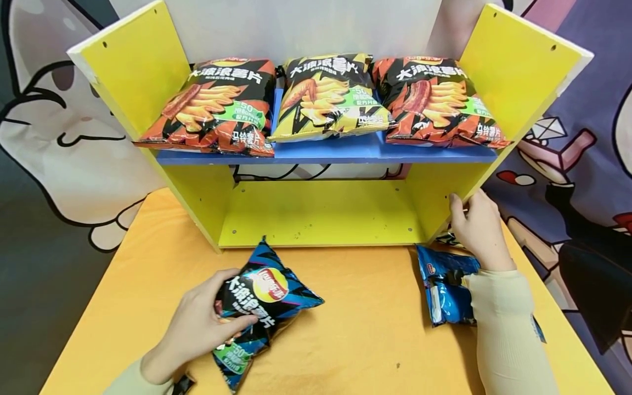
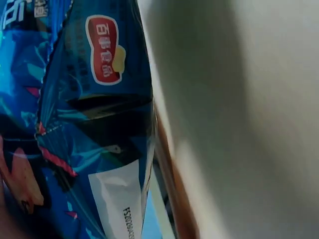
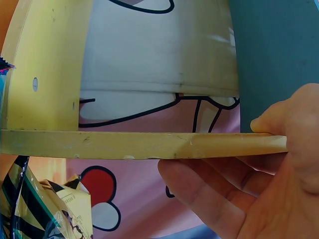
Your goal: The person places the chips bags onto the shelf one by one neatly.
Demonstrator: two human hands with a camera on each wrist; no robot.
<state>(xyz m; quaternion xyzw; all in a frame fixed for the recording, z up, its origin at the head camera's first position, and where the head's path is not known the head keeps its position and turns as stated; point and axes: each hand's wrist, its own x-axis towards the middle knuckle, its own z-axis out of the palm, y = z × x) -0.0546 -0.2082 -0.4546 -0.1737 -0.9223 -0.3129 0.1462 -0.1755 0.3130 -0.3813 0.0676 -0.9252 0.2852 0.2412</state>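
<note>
My left hand (image 1: 195, 323) grips a blue and black bag of potato chips (image 1: 269, 288) above the table, in front of the shelf rack. The left wrist view shows that bag's shiny blue back (image 2: 114, 112) close up. My right hand (image 1: 476, 227) pinches the edge of the right side panel (image 3: 139, 145) of the yellow shelf rack (image 1: 316, 214). In the right wrist view, the thumb lies on one face of the panel and the fingers (image 3: 194, 184) on the other.
Along the blue upper board (image 1: 326, 151) sit two red chip bags (image 1: 212, 109) with a yellow one (image 1: 328, 99) between them. A blue bag (image 1: 449, 291) lies beneath my right forearm on the orange tablecloth (image 1: 365, 340). Part of a yellow and black bag (image 3: 45, 204) shows beside the panel.
</note>
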